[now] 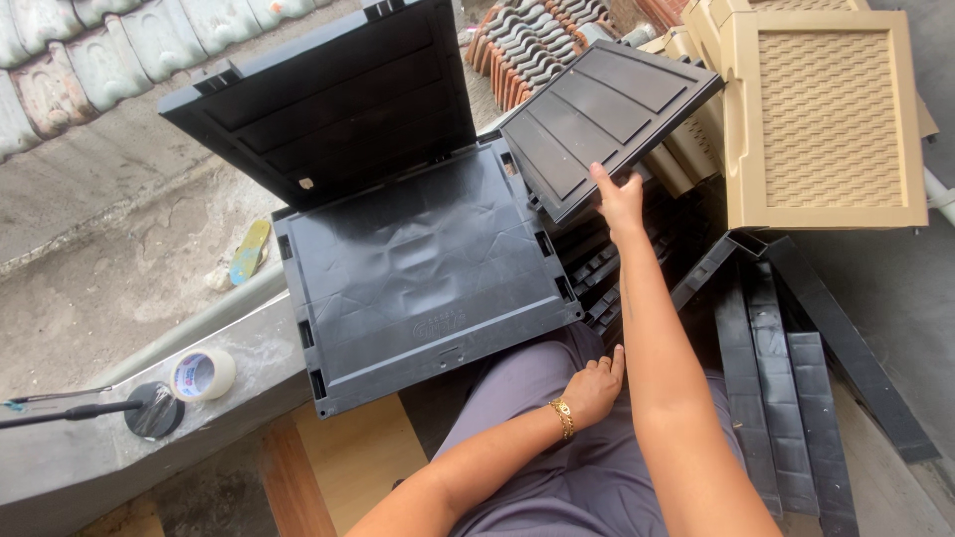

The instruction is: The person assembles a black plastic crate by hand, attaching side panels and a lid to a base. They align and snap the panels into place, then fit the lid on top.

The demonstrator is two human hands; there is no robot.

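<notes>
Right hand (619, 202) pinches the lower edge of a dark grey ribbed plastic panel (602, 119), fingers on top, thumb hidden under it; the panel tilts up and away to the right. Left hand (595, 386) rests loosely curled on the lap, on grey trousers (557, 477), holding nothing, gold bracelet (563, 418) at the wrist.

Around: a flat black plastic base panel (423, 278) lies across the knees and a concrete ledge (119, 447), with a black slatted plastic panel (328, 94) standing up from its far edge, leaning back. The held panel sits just beside the base's right far corner, its lower left corner close to the base rim; touching or not, can't tell. Beige woven-pattern plastic panels (821, 119) stack just right of the held panel, close to its right edge. Black plastic frame strips (786, 378) lie on the floor at right, below the arm. More black parts are piled under the held panel.

On the ledge: a roll of white tape (204, 374) and a round black disc (154, 410) with a thin rod. A yellow-blue sandal (249, 251) lies on the lower concrete. Grey roof tiles (90, 60) run along the top left. Open room is mostly above the base panel's middle.
</notes>
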